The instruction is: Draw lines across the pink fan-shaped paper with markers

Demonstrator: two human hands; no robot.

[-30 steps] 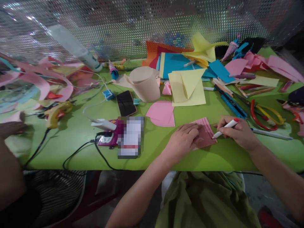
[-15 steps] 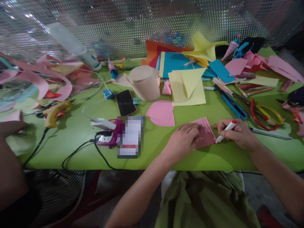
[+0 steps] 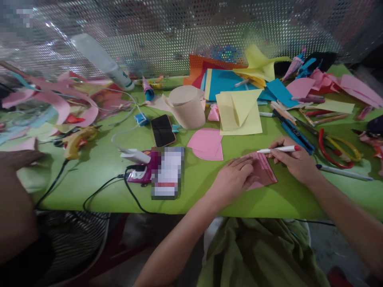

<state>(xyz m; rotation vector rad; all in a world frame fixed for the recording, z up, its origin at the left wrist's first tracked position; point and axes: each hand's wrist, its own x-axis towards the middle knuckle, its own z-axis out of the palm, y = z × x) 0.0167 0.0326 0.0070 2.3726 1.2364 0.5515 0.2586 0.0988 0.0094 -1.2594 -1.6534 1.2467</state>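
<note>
My left hand [image 3: 235,177] lies on a pink paper sheet [image 3: 263,171], its fingers stretched out and pressing the left part. Several red lines run across the right part of that sheet. In my right hand [image 3: 295,161] is a white marker with a red end [image 3: 281,149], closed between thumb and fingers. Its tip points left, at or just over the sheet's far edge; contact is hard to make out. Two overlapping pink paper cutouts [image 3: 206,144] lie to the left of my left hand. Beyond the sheet sits folded pale yellow paper [image 3: 239,113].
A paper roll [image 3: 188,107], a dark phone [image 3: 163,130] and a pixelated device [image 3: 168,173] stand or lie left of centre. Scissors [image 3: 335,149], a blue cutter [image 3: 295,131] and a pen [image 3: 344,172] lie right. A yellow glue gun [image 3: 76,143] lies near another person's hand [image 3: 18,163].
My right hand has moved the marker from the sheet's near right corner to its far edge, and the marker now lies flatter. The camera view has shifted slightly left.
</note>
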